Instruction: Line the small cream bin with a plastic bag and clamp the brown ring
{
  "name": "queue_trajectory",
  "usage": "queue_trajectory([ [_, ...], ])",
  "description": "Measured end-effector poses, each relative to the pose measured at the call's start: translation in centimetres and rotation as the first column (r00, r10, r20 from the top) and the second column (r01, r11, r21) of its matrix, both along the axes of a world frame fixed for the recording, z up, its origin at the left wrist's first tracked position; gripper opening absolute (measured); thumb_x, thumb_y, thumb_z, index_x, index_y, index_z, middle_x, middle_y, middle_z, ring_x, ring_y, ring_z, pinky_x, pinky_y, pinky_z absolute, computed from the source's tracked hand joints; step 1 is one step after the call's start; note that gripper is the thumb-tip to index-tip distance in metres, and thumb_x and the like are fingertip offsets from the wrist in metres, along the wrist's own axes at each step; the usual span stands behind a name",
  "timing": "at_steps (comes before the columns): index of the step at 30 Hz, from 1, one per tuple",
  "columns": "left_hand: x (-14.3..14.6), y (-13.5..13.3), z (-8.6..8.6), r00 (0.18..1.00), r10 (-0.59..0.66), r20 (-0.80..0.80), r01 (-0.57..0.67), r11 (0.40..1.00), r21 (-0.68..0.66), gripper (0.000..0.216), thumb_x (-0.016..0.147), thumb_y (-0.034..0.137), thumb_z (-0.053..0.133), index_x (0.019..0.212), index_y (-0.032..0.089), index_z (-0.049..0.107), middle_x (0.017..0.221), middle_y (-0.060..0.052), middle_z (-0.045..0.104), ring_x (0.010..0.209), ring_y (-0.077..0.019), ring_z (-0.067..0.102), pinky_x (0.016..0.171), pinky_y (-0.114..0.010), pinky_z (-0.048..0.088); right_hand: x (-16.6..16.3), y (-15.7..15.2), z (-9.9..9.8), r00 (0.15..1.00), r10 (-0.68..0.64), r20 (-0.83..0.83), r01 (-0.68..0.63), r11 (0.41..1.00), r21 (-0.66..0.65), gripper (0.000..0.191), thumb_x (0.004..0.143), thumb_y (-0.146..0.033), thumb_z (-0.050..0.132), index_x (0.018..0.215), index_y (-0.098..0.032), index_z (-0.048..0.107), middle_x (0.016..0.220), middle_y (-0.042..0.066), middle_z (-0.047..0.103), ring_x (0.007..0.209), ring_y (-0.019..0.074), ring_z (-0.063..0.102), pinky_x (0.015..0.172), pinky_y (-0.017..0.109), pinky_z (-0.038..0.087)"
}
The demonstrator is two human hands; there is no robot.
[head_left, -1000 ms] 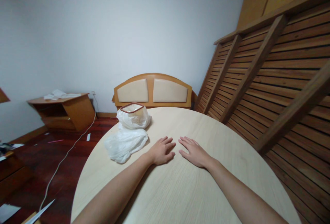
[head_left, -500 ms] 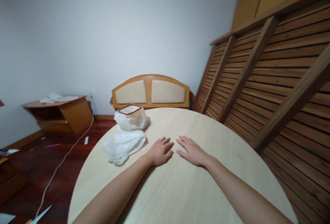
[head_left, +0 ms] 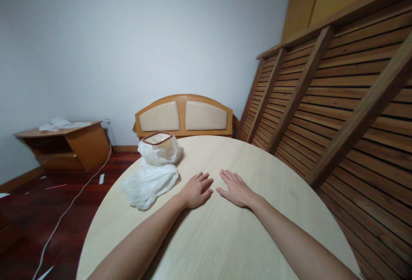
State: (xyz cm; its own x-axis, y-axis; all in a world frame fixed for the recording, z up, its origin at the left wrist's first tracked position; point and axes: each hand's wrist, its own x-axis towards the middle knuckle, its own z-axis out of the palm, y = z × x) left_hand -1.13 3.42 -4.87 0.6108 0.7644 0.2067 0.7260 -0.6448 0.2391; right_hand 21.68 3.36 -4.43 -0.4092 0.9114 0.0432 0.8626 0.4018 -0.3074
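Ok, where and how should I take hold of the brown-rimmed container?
I'd pinch the brown rim of the container on its right side, left hand coming from the right and above. Its mouth faces up, and the rim stands clear of the white plastic bunched around the sides; the flatter plastic heap lies on the near side, so the right looks freer.

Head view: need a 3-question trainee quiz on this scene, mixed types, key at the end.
1. True or false: the left hand and the right hand both lie palm down on the round table, holding nothing.
2. Multiple choice: the rim of the container is a) blue, b) brown, c) green.
3. Fill in: the crumpled white plastic in front of the container lies nearer the ____ hand.

Key: 1. True. 2. b. 3. left.
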Motion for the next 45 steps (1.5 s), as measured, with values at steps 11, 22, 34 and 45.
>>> queue_trajectory([
  [11,0.5,0.4,-0.3,1.000,0.015,-0.009,-0.014,1.000,0.013,0.052,0.097,0.043,0.047,0.143,0.018,0.053,0.154,-0.015,0.045,0.146,-0.0339,0.037,0.119,-0.051,0.032,1.3,0.6,0.0,0.998,0.061,0.015,-0.060,0.998,-0.034,0.061,0.100,-0.037,0.025,0.157,-0.016,0.032,0.165,0.007,0.023,0.154,0.0234,0.014,0.124,0.046,0.009],
  [22,0.2,0.7,-0.8,1.000,-0.008,0.009,0.008,1.000,0.016,0.053,0.097,0.045,0.046,0.142,0.019,0.052,0.155,-0.015,0.043,0.146,-0.0322,0.036,0.119,-0.052,0.031,1.2,0.9,-0.6,0.998,0.060,0.006,-0.060,0.998,-0.029,0.060,0.099,-0.035,0.029,0.157,-0.018,0.032,0.166,0.007,0.023,0.154,0.0238,0.014,0.124,0.047,0.009],
  [34,-0.2,0.6,0.2,1.000,-0.030,-0.006,0.031,0.998,0.059,0.049,0.095,0.047,0.050,0.136,0.021,0.059,0.149,-0.012,0.052,0.139,-0.0291,0.046,0.117,-0.046,0.035,0.7,0.7,-0.6,0.999,0.048,0.012,-0.048,0.999,-0.003,0.061,0.099,-0.039,0.030,0.155,-0.016,0.035,0.164,0.009,0.027,0.153,0.0257,0.017,0.123,0.048,0.011],
  [45,-3.9,5.1,7.4,0.945,0.326,0.007,-0.308,0.887,0.344,0.027,0.096,0.029,0.046,0.107,0.021,0.069,0.108,-0.009,0.072,0.102,-0.0246,0.064,0.093,-0.038,0.049,0.3,0.4,-0.7,1.000,0.017,-0.002,-0.017,1.000,0.006,0.061,0.098,-0.038,0.032,0.153,-0.015,0.039,0.163,0.011,0.030,0.152,0.0265,0.019,0.123,0.048,0.011],
])
